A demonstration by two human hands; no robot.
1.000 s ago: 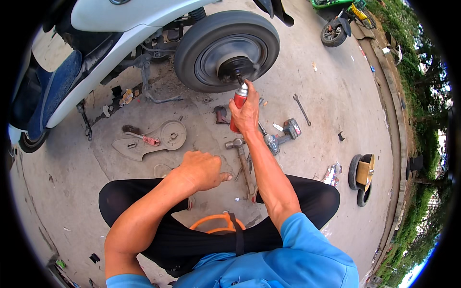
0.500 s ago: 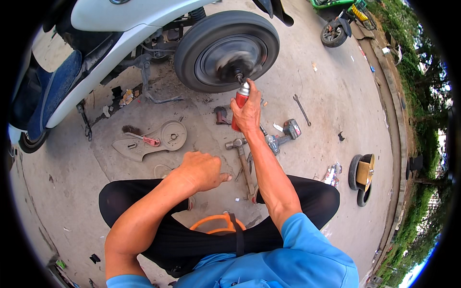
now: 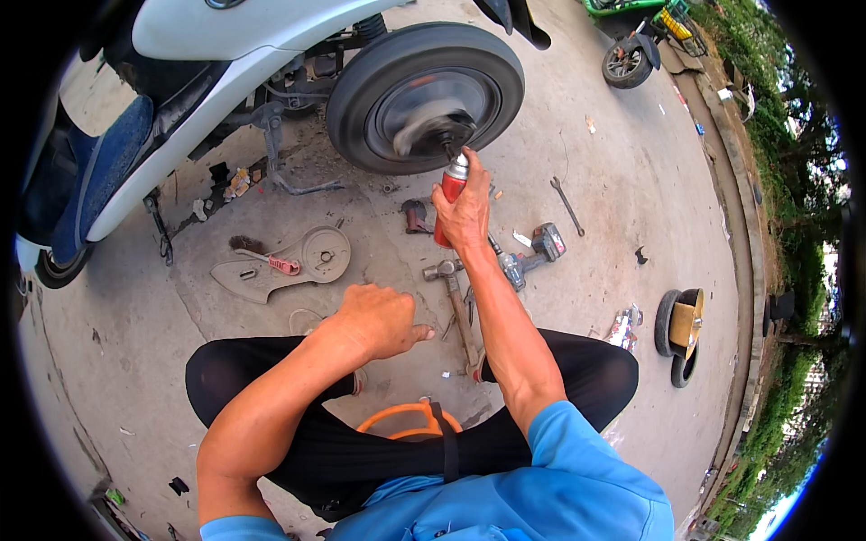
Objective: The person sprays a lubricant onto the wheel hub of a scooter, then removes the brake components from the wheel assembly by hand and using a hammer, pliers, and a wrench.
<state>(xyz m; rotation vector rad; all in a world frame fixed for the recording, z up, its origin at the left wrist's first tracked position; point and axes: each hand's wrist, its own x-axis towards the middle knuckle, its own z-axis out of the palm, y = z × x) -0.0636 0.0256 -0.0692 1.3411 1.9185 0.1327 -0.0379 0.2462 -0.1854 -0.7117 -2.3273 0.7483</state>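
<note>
My right hand (image 3: 464,206) is wrapped round a red spray can (image 3: 453,187) with a silver top, its index finger on the nozzle. The can's top points at the hub of a scooter wheel (image 3: 361,135), whose middle is blurred by spinning. Lower and to the left, my left hand (image 3: 379,322) is closed in a loose fist with the thumb sticking out; nothing shows in it. The wheel belongs to a white scooter (image 3: 203,36) with a dark blue seat. Beneath my right forearm lie a hammer (image 3: 458,311) and a cordless power tool (image 3: 528,261).
A grey cover (image 3: 327,255) with a red-handled brush (image 3: 271,260) on it lies left of my hands. Farther right are a wrench (image 3: 567,207) and loose tyres (image 3: 665,323) with a tan piece. An orange ring-shaped seat or stand (image 3: 397,415) shows between my knees.
The wheel's blurred hub has turned to a different position. Both my hands and the spray can stay in place.
</note>
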